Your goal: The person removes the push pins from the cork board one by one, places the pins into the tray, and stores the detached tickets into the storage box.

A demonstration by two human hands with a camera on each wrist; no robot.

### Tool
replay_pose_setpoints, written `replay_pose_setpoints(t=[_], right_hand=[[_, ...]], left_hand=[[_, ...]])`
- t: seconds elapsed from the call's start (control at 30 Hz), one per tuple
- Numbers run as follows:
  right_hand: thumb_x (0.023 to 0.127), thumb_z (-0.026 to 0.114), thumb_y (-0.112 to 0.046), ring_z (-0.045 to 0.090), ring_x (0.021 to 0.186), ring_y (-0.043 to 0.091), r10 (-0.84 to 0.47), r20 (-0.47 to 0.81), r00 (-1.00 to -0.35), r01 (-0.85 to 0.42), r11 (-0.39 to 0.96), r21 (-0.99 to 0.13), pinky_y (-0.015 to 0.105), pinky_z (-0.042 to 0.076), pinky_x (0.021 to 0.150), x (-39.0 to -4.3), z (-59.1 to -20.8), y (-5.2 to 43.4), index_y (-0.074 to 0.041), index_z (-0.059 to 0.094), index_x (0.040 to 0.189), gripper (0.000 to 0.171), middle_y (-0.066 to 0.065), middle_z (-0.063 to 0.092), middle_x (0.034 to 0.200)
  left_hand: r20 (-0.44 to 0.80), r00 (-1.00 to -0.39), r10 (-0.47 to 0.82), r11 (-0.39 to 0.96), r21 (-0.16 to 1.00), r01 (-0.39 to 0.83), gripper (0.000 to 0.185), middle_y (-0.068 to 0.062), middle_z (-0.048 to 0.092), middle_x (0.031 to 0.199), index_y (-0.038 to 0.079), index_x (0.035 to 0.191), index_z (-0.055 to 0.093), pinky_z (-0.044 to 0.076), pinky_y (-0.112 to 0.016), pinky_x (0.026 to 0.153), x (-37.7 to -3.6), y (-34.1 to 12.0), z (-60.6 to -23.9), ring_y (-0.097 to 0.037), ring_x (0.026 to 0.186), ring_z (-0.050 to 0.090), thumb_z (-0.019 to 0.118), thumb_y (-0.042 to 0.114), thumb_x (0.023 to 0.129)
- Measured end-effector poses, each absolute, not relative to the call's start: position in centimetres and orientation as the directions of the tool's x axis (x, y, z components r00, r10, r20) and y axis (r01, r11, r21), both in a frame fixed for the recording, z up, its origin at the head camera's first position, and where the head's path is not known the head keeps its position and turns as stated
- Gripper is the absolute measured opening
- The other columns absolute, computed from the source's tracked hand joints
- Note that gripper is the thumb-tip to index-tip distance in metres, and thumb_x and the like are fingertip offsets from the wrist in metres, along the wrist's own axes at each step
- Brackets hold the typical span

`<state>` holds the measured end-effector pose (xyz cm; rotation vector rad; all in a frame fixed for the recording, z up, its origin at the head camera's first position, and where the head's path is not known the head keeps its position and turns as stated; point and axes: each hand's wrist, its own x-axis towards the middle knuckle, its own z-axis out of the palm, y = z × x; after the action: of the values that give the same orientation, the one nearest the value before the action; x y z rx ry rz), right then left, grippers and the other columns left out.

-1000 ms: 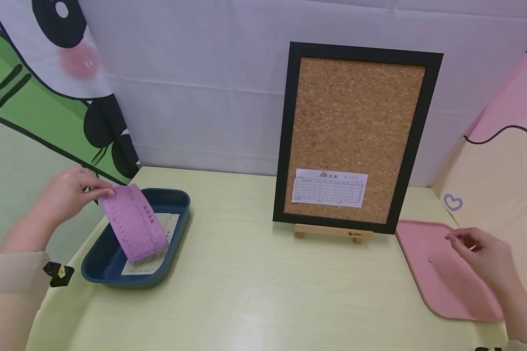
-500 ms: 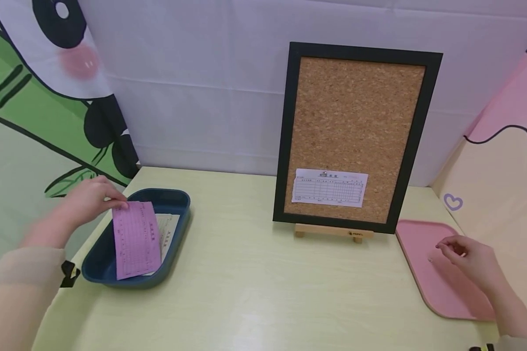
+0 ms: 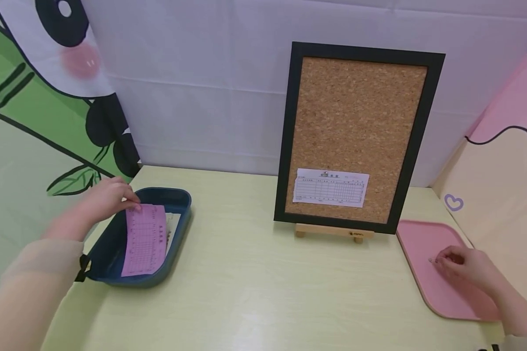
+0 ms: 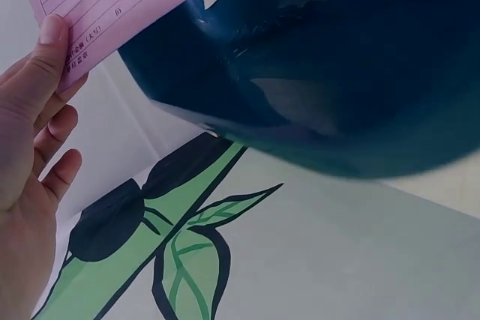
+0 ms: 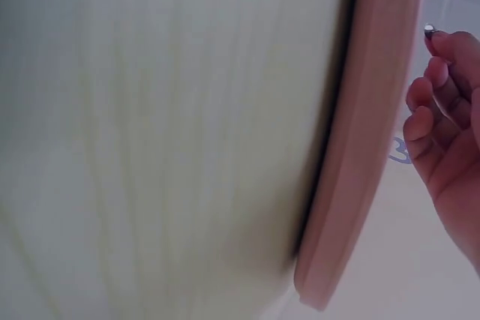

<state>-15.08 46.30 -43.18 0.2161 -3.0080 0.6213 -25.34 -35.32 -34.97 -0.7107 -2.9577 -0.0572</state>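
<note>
In the head view my left hand [image 3: 116, 199] holds a pink printed slip [image 3: 145, 241] by its upper left corner, thumb on the near face. The slip hangs inside a dark blue tray [image 3: 185, 214], over a pale paper slip [image 3: 172, 226] that it mostly covers. My right hand [image 3: 467, 268] is low over a pink tray [image 3: 421, 234], with thumb and forefinger together. At their tips is a small silvery pin [image 5: 430, 31] in the right wrist view, which they appear to pinch. Its exact shape is too small to tell.
A black-framed cork board [image 3: 355, 117] leans on a small wooden easel [image 3: 334, 231] at the back of the table [image 3: 263, 287]. A white printed form [image 3: 331, 188] is fixed low on the cork with a small metal piece. Printed cloth [image 3: 193, 87] hangs behind.
My left hand has moved right and down, and the pink slip now hangs straighter, deeper in the blue tray. My right hand has lowered leftward to the small silvery thing on the pink tray.
</note>
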Motion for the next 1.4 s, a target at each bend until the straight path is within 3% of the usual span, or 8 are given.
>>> replay_pose_setpoints(t=[0.23,0.7,1.17,1.4], right_hand=[[0.087,0.067,-0.018,0.045,0.060,-0.001,-0.129,-0.057,-0.990,-0.096,0.911,-0.401,0.022,0.043,0.053,-14.9,-43.6,46.7,-0.008,0.068,0.089,0.010,-0.002,0.061,0.077],[0.085,0.070,-0.016,0.042,0.063,-0.005,-0.221,-0.018,-0.975,-0.195,0.894,-0.403,0.019,0.039,0.055,-15.0,-43.8,47.2,-0.014,0.068,0.081,0.004,-0.015,0.058,0.072],[0.089,0.064,-0.015,0.047,0.056,0.001,-0.250,-0.111,-0.962,-0.161,0.846,-0.508,0.022,0.042,0.051,-15.3,-43.6,47.4,-0.005,0.067,0.090,0.010,-0.010,0.058,0.069],[0.089,0.065,-0.018,0.049,0.059,0.002,-0.194,-0.134,-0.972,-0.115,0.886,-0.449,0.022,0.044,0.054,-15.3,-42.7,46.9,-0.008,0.068,0.092,0.011,-0.006,0.062,0.075]], left_hand=[[0.090,-0.865,0.494,0.868,0.014,0.497,0.008,0.004,0.065,0.073,0.013,0.077,0.077,0.041,-0.032,0.063,-26.4,-34.6,-35.6,-0.017,0.074,0.051,0.081,0.015,0.070],[0.055,-0.863,0.503,0.862,0.039,0.505,0.005,0.005,0.062,0.072,0.014,0.078,0.076,0.041,-0.033,0.065,-28.1,-33.0,-37.4,-0.016,0.073,0.051,0.079,0.013,0.074],[0.037,-0.873,0.486,0.872,0.049,0.487,0.011,0.003,0.062,0.078,0.013,0.086,0.075,0.044,-0.039,0.070,-28.0,-33.1,-37.9,-0.019,0.077,0.053,0.078,0.012,0.075],[0.097,-0.878,0.468,0.878,0.061,0.475,0.026,-0.007,0.068,0.089,0.005,0.098,0.072,0.046,-0.047,0.077,-27.5,-32.5,-37.2,-0.027,0.086,0.058,0.078,0.016,0.076]])
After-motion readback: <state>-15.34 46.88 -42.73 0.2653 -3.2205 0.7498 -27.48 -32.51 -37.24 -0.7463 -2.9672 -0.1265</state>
